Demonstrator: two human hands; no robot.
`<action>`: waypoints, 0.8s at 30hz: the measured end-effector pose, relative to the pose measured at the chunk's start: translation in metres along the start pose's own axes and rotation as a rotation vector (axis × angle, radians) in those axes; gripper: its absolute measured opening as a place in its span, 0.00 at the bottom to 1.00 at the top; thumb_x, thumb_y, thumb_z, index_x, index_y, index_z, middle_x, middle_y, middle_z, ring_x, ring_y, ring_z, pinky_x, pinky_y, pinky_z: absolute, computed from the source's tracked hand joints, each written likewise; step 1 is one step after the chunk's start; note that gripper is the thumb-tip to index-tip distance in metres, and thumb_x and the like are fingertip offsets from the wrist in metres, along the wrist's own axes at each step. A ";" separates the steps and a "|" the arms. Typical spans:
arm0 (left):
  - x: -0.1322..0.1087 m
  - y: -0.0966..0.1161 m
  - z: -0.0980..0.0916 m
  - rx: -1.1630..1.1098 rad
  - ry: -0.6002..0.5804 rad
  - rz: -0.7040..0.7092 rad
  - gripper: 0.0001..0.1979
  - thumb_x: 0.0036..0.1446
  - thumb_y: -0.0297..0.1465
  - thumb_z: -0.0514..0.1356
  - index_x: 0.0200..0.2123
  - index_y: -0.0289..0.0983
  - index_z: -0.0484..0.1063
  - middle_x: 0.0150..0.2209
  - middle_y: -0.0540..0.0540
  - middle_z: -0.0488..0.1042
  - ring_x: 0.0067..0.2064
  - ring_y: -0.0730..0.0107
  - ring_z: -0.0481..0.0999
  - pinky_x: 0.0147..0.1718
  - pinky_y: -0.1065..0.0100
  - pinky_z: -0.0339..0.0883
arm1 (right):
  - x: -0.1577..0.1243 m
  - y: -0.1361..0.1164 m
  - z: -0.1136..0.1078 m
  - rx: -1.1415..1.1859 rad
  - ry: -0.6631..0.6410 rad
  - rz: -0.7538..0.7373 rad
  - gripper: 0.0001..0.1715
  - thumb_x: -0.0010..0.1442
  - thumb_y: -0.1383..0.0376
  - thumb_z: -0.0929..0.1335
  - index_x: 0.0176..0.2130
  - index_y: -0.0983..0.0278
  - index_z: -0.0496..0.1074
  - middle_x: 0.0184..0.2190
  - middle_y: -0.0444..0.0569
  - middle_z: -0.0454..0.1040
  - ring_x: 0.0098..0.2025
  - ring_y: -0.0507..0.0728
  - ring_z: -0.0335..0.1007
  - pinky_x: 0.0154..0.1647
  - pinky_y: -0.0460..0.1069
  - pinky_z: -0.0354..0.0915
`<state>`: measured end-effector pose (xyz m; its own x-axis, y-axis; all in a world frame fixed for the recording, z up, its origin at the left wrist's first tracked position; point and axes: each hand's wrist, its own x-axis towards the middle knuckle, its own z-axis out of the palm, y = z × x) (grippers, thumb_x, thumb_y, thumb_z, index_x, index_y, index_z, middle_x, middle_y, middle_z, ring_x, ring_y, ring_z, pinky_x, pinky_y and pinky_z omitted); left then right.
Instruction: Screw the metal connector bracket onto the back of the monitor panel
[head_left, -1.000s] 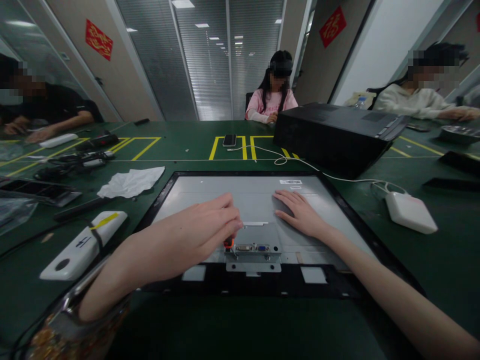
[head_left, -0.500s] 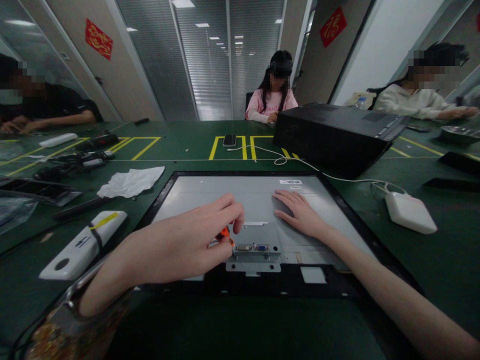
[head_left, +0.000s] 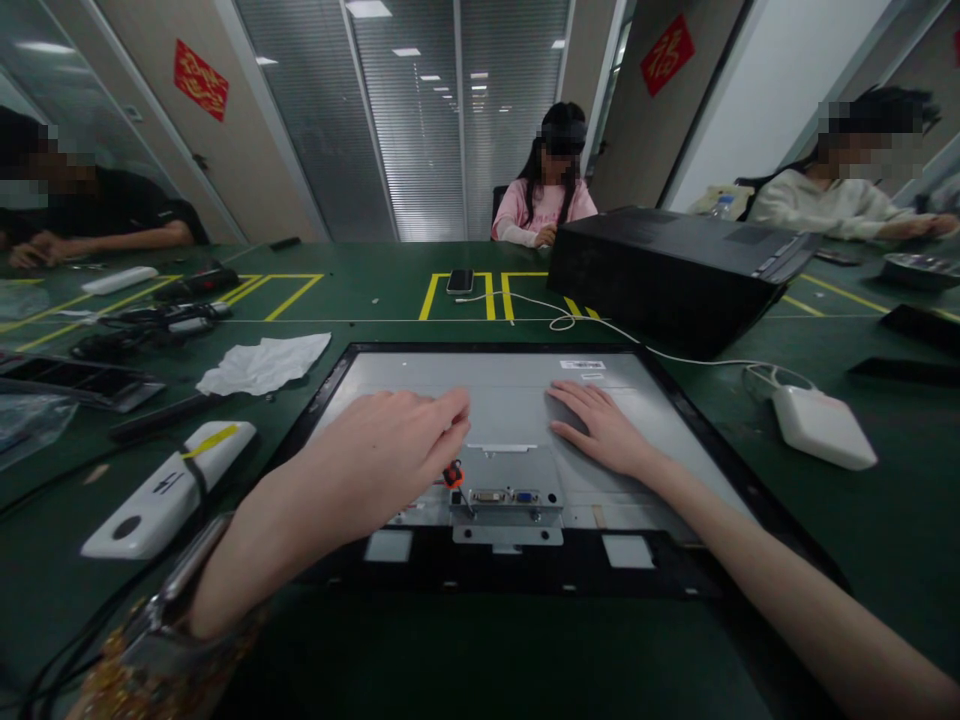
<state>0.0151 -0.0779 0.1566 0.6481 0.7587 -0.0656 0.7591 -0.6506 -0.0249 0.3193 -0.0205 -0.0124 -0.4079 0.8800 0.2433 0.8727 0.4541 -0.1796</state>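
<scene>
My left hand is closed, its fingers curled round the far side of an orange-and-black screwdriver whose handle is mostly hidden. The thin shaft slants down to a metal bracket with a white and a blue video port. That bracket sits near the front edge of a flat monitor panel, lying back side up with a black frame. On the panel's right half, my right hand rests flat, fingers stretched out and holding nothing.
To the left are a white power strip-like device, a crumpled tissue and tangled black cables. A large black case stands behind on the right. A white adapter with a cable lies right. Several people sit around the table.
My left hand has turned and shifted slightly up and left, its thumb now higher, uncovering more of the screwdriver's orange end. My right hand stays in place.
</scene>
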 end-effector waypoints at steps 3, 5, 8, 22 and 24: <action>0.000 0.005 -0.003 -0.153 0.023 -0.017 0.07 0.65 0.31 0.48 0.39 0.38 0.64 0.33 0.48 0.70 0.30 0.66 0.70 0.29 0.66 0.58 | 0.000 0.000 0.000 0.004 0.002 -0.004 0.32 0.68 0.49 0.58 0.63 0.63 0.61 0.64 0.57 0.63 0.66 0.64 0.55 0.67 0.64 0.48; -0.001 0.008 -0.004 -0.207 0.036 0.015 0.04 0.63 0.30 0.49 0.38 0.38 0.62 0.37 0.47 0.68 0.30 0.68 0.68 0.29 0.66 0.58 | 0.000 0.000 -0.001 0.007 0.005 -0.006 0.31 0.67 0.50 0.58 0.63 0.62 0.61 0.64 0.57 0.63 0.66 0.64 0.55 0.67 0.65 0.49; -0.002 0.012 -0.004 -0.275 0.030 0.058 0.03 0.61 0.28 0.49 0.36 0.38 0.61 0.39 0.48 0.66 0.29 0.71 0.66 0.30 0.66 0.58 | -0.001 0.001 0.000 0.010 0.011 -0.011 0.31 0.67 0.51 0.59 0.64 0.60 0.60 0.64 0.56 0.63 0.66 0.64 0.56 0.66 0.65 0.50; 0.006 0.008 -0.007 -0.588 -0.112 0.245 0.03 0.67 0.31 0.53 0.41 0.40 0.65 0.35 0.52 0.71 0.34 0.70 0.70 0.34 0.69 0.58 | 0.000 0.000 0.001 0.003 0.019 -0.013 0.31 0.67 0.51 0.60 0.63 0.62 0.61 0.64 0.57 0.63 0.66 0.64 0.56 0.67 0.64 0.49; 0.005 0.007 -0.008 -0.598 -0.094 0.225 0.03 0.68 0.31 0.52 0.42 0.40 0.65 0.35 0.53 0.72 0.35 0.70 0.71 0.35 0.69 0.59 | 0.000 0.001 0.001 0.005 0.021 -0.015 0.31 0.67 0.51 0.60 0.63 0.61 0.61 0.64 0.57 0.63 0.66 0.64 0.56 0.66 0.65 0.49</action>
<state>0.0242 -0.0786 0.1645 0.8077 0.5823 -0.0925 0.5264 -0.6415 0.5580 0.3203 -0.0201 -0.0140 -0.4154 0.8698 0.2662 0.8649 0.4683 -0.1807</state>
